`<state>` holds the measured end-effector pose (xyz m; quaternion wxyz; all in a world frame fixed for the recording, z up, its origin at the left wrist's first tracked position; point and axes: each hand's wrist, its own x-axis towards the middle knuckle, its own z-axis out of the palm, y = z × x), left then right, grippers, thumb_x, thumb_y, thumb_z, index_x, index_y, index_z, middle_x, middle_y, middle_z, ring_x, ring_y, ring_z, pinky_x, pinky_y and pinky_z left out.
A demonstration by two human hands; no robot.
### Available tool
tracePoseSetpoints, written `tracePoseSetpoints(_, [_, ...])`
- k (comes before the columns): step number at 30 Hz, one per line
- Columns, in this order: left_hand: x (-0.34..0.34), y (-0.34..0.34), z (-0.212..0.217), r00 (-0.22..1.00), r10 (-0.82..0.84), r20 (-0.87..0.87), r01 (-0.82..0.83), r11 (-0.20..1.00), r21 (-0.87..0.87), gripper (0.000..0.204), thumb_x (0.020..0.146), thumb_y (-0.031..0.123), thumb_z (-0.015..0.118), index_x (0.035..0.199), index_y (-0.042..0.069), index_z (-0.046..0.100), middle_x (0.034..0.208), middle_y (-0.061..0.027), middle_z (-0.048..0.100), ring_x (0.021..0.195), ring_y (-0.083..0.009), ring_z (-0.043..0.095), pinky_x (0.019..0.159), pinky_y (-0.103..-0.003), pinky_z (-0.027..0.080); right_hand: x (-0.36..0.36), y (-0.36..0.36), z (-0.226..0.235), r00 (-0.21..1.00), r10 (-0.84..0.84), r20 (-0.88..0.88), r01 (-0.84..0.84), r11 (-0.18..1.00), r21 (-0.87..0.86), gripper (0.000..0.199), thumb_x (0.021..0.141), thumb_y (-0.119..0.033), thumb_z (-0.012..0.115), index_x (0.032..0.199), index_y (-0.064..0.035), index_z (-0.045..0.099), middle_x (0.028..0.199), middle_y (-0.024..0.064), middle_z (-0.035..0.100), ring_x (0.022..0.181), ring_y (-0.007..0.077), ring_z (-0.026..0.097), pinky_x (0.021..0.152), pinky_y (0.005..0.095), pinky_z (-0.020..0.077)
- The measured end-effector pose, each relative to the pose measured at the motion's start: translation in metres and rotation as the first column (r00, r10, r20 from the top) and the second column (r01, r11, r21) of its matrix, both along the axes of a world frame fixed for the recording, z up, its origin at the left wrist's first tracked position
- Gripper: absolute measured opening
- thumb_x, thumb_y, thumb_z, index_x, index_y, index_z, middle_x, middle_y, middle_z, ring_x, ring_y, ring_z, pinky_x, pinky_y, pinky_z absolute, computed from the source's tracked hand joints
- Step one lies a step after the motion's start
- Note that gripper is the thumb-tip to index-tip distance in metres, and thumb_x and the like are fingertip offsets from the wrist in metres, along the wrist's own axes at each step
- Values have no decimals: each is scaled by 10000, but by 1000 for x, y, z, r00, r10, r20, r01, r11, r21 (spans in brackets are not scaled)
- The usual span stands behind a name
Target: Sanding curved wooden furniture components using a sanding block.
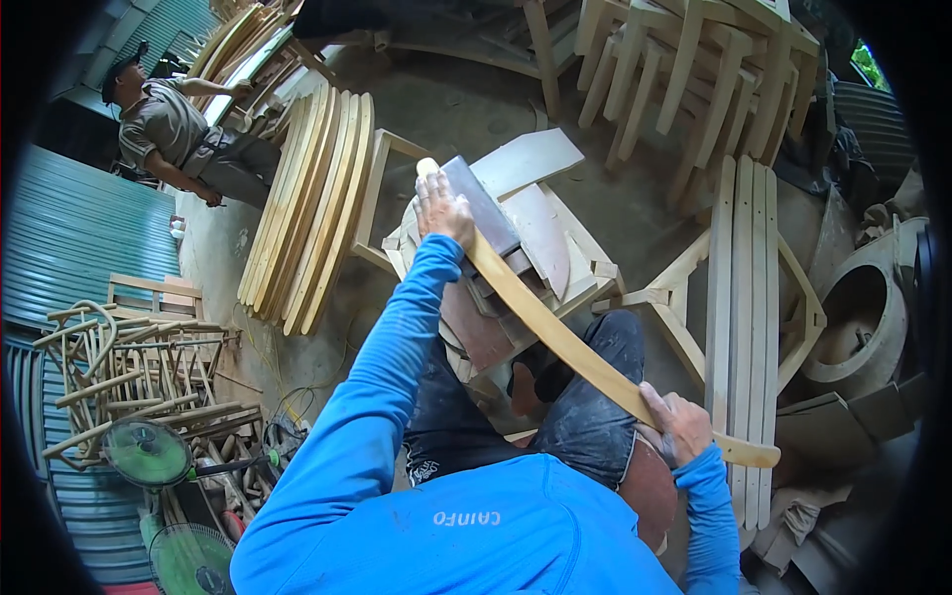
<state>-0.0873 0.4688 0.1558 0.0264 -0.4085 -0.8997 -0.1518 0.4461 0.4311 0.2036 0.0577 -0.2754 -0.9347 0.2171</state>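
Sanding, by the look of it, in the head view, the only view here: left hand (443, 210) sits upper centre of the frame, pressing a dark flat block (483, 206) down onto the far end of a long curved strip of wood (555, 332). The strip runs diagonally from upper centre down to the lower right, where the right hand (676, 424) is clamped round it near its near end, fingers wrapped tight. The hands are well apart, one at each end. The strip lies across a pile of pale wooden pieces (540, 233) that serves as a worktop, and over the knee (595, 397) in dark trousers.

To do this well, I'd say: keep the right hand's grip firm so the strip can't twist, lay the block flat to the curve, and follow the bend with even pressure.

Curved slats (312, 208) are stacked at upper left, where another person (169, 124) stands; a green fan (149, 453) sits lower left.
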Motion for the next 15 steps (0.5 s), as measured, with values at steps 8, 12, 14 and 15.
tracePoseSetpoints(8, [84,-20,-1,1000,5,17,-4,1000,-16,741,972,335,499,1607,23,275,1692,-176,217,1588,-354,110,1271,-548,116,69,-10,5,996,68,62,-64,996,-60,602,850,-369,776,1418,-279,598,809,101,532,675,302,598,592,433,489])
tracePoseSetpoints(12, [56,-4,-2,1000,-26,12,26,999,-25,751,967,338,506,1612,33,272,1696,-157,218,1592,-333,110,1271,-548,113,45,-14,7,992,41,122,-30,996,-84,605,859,-373,769,1433,-308,588,799,108,526,636,299,600,554,445,489])
tracePoseSetpoints(14, [18,8,1,999,-26,26,28,999,-47,745,971,331,495,1618,44,261,1705,-140,202,1594,-327,103,1276,-538,103,8,-10,12,992,35,123,-20,993,-120,631,864,-366,766,1459,-308,565,799,110,535,650,290,613,571,444,506])
tracePoseSetpoints(15, [-1,8,3,1000,-16,19,17,999,-43,745,971,331,495,1618,44,261,1705,-140,202,1594,-327,103,1276,-538,103,-8,-10,12,992,45,117,-31,993,-116,631,864,-366,766,1459,-308,565,799,110,535,650,290,613,571,444,506])
